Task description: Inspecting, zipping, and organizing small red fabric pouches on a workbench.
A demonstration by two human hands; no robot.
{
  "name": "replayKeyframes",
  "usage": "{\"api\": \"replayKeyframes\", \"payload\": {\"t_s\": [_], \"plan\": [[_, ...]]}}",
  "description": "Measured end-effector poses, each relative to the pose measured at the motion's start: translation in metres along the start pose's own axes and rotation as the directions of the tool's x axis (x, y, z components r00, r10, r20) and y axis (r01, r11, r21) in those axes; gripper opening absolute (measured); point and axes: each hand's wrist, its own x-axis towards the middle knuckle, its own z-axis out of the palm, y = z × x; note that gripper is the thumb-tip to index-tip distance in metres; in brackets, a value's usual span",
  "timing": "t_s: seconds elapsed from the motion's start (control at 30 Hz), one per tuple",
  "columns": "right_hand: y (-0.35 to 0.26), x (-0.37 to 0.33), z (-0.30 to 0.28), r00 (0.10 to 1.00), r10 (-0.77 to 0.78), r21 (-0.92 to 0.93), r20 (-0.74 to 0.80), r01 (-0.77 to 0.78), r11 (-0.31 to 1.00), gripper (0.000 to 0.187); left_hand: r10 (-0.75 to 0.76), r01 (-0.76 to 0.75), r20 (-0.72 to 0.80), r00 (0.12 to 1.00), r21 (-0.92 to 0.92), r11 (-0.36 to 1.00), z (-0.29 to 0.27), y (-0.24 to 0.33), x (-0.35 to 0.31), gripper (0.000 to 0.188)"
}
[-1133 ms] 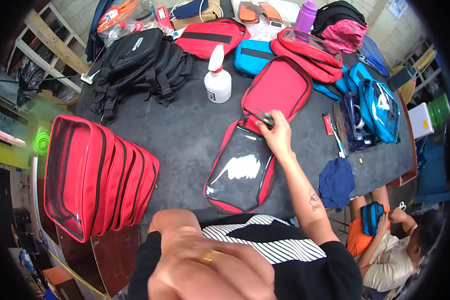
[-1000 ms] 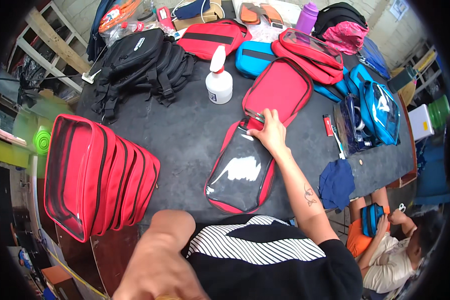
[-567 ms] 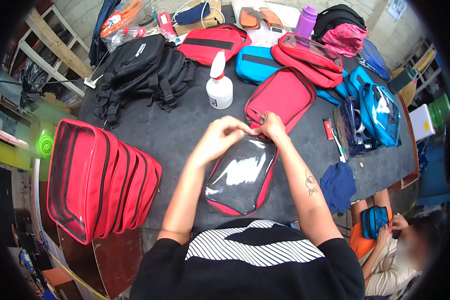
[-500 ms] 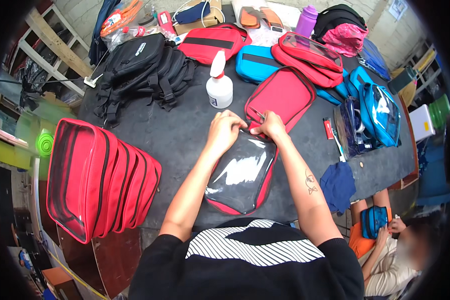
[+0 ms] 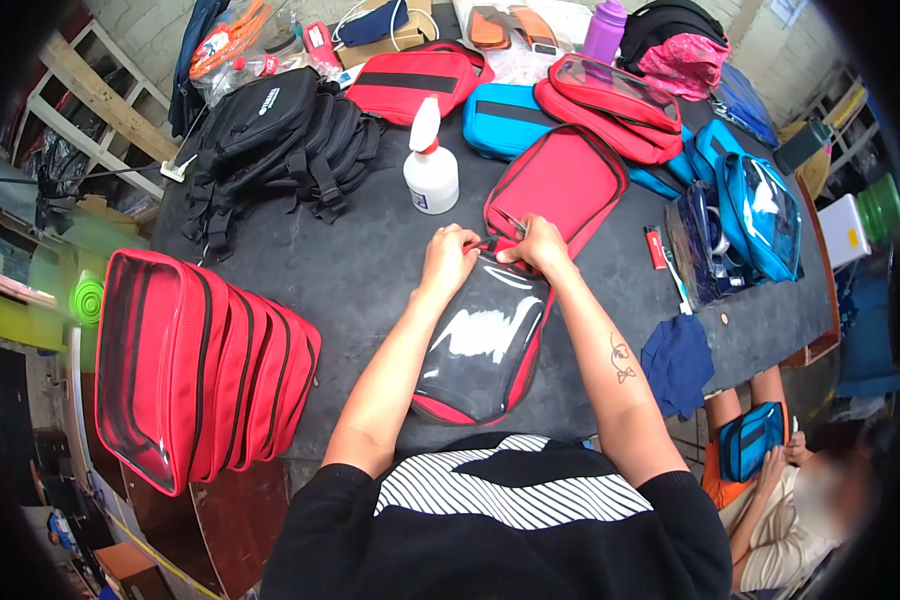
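Behind both hands (image 5: 448, 262) (image 5: 537, 245) pinching the red pouch (image 5: 518, 270), glue bottle (image 5: 429, 162), black backpack (image 5: 285, 140)

Head view, single camera: worn on the person's head, wide fisheye, looking steeply down and forward over the dark flat worktable (image 5: 370, 260). Close range; the person's black-and-white striped shirt (image 5: 510, 510) fills the lower centre, forearms rising to mid-frame. Straight edges bow toward the rim. Upper corners and margins are dark, probably lens vignette.
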Motion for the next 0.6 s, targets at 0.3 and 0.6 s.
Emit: {"api": "replayKeyframes", "payload": {"t_s": [0.3,0.6], "plan": [[0.007,-0.002,0.008,0.992,-0.083,0.035,-0.1,0.087,0.996,0.06,0.038,-0.038,0.011,0.999,0.022,0.999,0.002,0.005,-0.005,0.029],[0.012,-0.016,0.01,0.965,-0.175,0.096,-0.196,0.196,0.976,0.062,-0.14,0.185,0.292,0.946,-0.13,0.974,-0.015,0.005,0.011,0.024]]}}
